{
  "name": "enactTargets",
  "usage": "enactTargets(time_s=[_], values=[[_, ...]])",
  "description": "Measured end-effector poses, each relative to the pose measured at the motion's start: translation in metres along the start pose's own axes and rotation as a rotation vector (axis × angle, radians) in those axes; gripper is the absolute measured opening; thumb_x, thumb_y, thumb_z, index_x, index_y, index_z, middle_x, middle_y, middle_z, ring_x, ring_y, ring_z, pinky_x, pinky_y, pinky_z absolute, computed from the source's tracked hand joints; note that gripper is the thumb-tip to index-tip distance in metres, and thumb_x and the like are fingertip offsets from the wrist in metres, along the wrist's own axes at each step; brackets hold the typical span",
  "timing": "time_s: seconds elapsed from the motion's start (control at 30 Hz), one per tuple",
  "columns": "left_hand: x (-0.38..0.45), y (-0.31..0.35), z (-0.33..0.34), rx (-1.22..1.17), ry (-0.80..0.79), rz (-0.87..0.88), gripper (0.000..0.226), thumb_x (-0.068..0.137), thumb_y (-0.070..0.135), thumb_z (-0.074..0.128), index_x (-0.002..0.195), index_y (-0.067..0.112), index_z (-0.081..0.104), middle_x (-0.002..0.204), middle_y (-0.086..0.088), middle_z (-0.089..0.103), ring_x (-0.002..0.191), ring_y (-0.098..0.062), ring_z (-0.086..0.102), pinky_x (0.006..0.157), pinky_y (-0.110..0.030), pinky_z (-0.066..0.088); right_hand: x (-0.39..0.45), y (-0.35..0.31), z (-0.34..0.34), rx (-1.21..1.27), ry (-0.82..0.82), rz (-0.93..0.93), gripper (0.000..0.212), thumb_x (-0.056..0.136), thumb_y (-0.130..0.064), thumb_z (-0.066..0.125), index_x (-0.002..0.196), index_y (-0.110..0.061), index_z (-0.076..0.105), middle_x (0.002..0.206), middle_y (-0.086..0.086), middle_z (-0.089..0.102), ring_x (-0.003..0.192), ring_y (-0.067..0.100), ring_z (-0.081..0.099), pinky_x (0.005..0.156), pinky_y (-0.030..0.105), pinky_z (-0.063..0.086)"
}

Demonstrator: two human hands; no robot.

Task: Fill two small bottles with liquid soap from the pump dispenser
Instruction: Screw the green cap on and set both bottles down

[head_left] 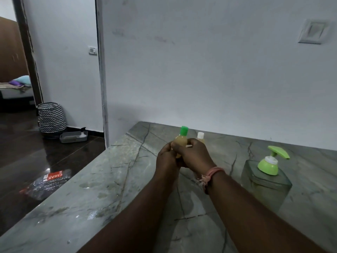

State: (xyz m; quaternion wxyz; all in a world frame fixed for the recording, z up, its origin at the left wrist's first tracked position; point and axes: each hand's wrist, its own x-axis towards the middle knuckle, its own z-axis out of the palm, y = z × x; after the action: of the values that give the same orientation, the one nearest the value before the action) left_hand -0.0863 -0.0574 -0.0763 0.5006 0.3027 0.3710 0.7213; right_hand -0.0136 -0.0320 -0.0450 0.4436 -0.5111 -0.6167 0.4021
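A small bottle with a green cap (pixel 182 138) holds yellowish liquid and stands upright above the grey stone counter (pixel 116 181). My left hand (pixel 166 157) and my right hand (pixel 194 155) both wrap around its lower body. Just behind my right hand a second small bottle with a white cap (pixel 200 136) stands on the counter, mostly hidden. The clear square pump dispenser (pixel 267 181) with a light green pump head stands on the counter to the right, apart from both hands.
A white wall runs close behind the counter, with a switch plate (pixel 314 31) at upper right. The counter's left edge drops to a dark glossy floor with a zigzag-patterned basket (pixel 51 117), a grey tray (pixel 73 136) and a plastic package (pixel 46 181).
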Motion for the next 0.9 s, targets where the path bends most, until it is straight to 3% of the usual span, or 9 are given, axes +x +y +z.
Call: enactTargets(time_s=[0.13,0.2,0.3,0.37,0.47,0.6,0.8,0.9], values=[[0.003,-0.002,0.003,-0.005,0.039,-0.074,0.036,0.104,0.005,0.033,0.110,0.017,0.067,0.107,-0.014,0.072,0.101,-0.030,0.069,0.093,-0.046,0.057,0.011,0.018,0.013,0.042,0.165,-0.007,0.030,0.076,-0.041,0.080,0.092,-0.018,0.068,0.085,0.001,0.071,0.080,0.020,0.070,0.079,0.046,0.059],[0.006,-0.003,0.001,0.027,0.092,-0.071,0.040,0.103,0.003,0.034,0.123,0.019,0.064,0.122,-0.011,0.066,0.111,-0.029,0.065,0.097,-0.046,0.054,0.018,0.020,0.017,-0.007,0.216,-0.042,0.029,0.077,-0.037,0.081,0.093,-0.017,0.068,0.086,-0.001,0.070,0.080,0.018,0.068,0.079,0.042,0.058],[0.015,-0.003,-0.007,0.072,0.200,0.002,0.055,0.096,-0.005,0.036,0.140,0.023,0.055,0.139,-0.005,0.052,0.118,-0.019,0.056,0.084,-0.027,0.052,0.029,0.024,0.020,-0.206,0.281,-0.064,0.030,0.081,-0.031,0.079,0.101,-0.012,0.066,0.096,0.003,0.069,0.089,0.023,0.065,0.075,0.029,0.049],[0.018,-0.003,-0.009,0.066,0.240,0.022,0.055,0.095,-0.007,0.038,0.137,0.023,0.057,0.129,-0.003,0.058,0.098,-0.010,0.059,0.068,-0.019,0.049,0.037,0.028,0.021,-0.322,0.306,-0.031,0.032,0.085,-0.027,0.075,0.109,-0.008,0.064,0.104,0.009,0.068,0.098,0.028,0.064,0.076,0.025,0.040],[0.021,-0.007,-0.008,0.070,0.219,0.007,0.053,0.094,-0.006,0.039,0.135,0.023,0.059,0.126,-0.005,0.059,0.095,-0.008,0.055,0.067,-0.021,0.046,0.051,0.034,0.024,-0.367,0.292,-0.006,0.031,0.088,-0.024,0.072,0.113,-0.008,0.061,0.109,0.012,0.067,0.102,0.030,0.062,0.079,0.028,0.041],[0.025,-0.014,-0.008,0.061,0.209,-0.032,0.049,0.094,-0.004,0.044,0.135,0.019,0.058,0.086,0.007,0.058,0.067,-0.004,0.049,0.060,-0.018,0.043,0.067,0.036,0.030,-0.390,0.264,0.011,0.033,0.088,-0.021,0.071,0.117,-0.011,0.057,0.111,0.011,0.066,0.101,0.029,0.063,0.083,0.035,0.048],[0.028,-0.014,-0.007,0.055,0.211,-0.058,0.051,0.090,-0.003,0.046,0.135,0.018,0.057,0.081,-0.007,0.061,0.061,-0.013,0.048,0.053,-0.027,0.041,0.071,0.045,0.041,-0.434,0.280,-0.013,0.046,0.089,-0.013,0.069,0.130,-0.013,0.048,0.117,0.011,0.063,0.105,0.028,0.063,0.091,0.043,0.053],[0.024,-0.013,-0.007,0.060,0.194,-0.047,0.046,0.093,-0.004,0.044,0.132,0.017,0.058,0.079,0.001,0.057,0.065,-0.009,0.050,0.056,-0.023,0.045,0.068,0.046,0.038,-0.437,0.285,-0.024,0.047,0.089,-0.011,0.068,0.131,-0.009,0.046,0.118,0.013,0.062,0.106,0.030,0.062,0.091,0.045,0.053]])
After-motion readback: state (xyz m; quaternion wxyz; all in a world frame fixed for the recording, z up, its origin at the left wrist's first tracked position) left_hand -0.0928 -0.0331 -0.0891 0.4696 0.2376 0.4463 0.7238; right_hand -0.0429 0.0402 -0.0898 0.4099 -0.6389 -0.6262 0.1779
